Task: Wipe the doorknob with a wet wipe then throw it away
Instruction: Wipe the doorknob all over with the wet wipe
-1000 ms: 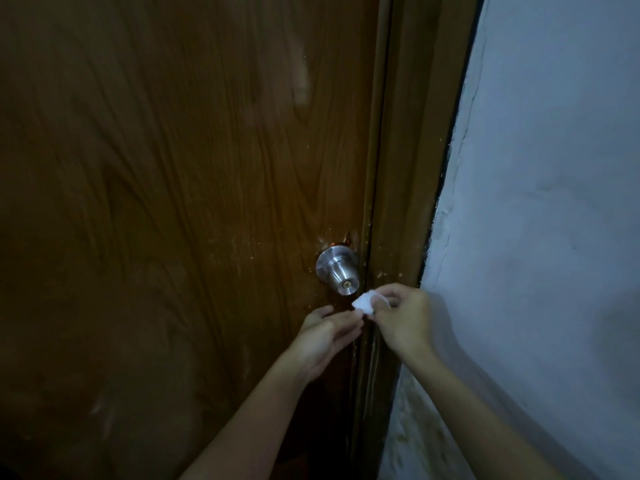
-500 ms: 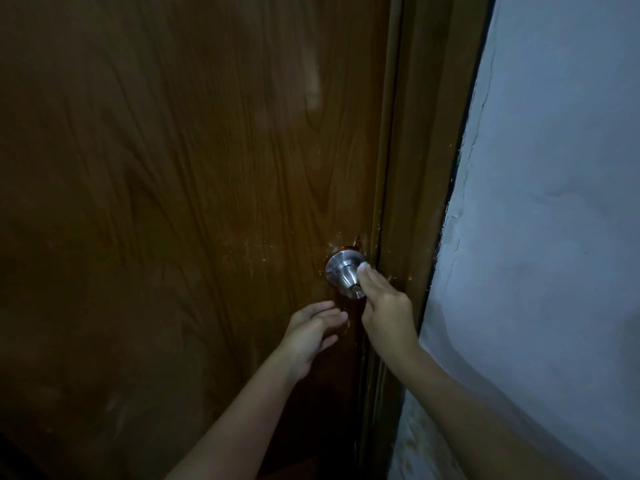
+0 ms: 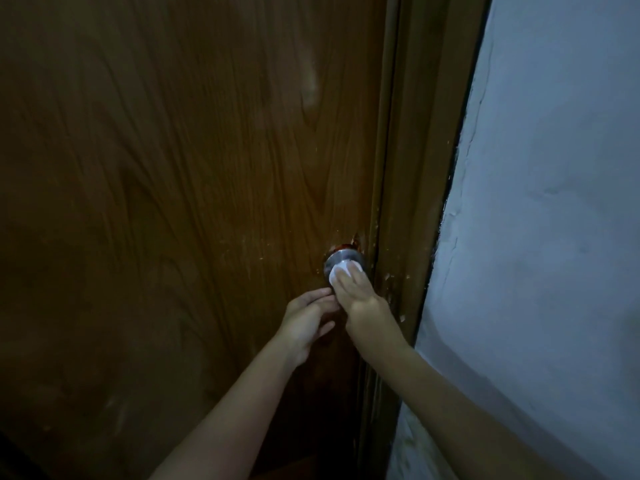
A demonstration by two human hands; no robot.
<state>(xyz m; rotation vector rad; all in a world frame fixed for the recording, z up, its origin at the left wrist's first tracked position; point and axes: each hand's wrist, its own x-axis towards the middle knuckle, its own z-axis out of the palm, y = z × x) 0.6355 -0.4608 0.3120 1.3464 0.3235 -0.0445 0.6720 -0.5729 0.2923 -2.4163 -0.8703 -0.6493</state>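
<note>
At frame centre, the right hand (image 3: pixel 360 296) presses a wipe (image 3: pixel 341 271) onto the doorknob (image 3: pixel 337 259); the left hand (image 3: pixel 304 320) hovers below, fingers loose.

I see the doorknob (image 3: pixel 337 260), a round brushed-metal knob, mounted low on the right side of the brown wood-grain door, close beside the frame. Only its upper left rim and part of its collar show; a reddish ring of bare or worn wood edges it at the top. The wet wipe (image 3: pixel 341 273) is a small white pad, bunched and pressed flat against the face of the knob, covering most of it. Its left and upper edges show as a pale rounded lobe; the rest is hidden. I cannot tell how it is folded in this dim light.
</note>
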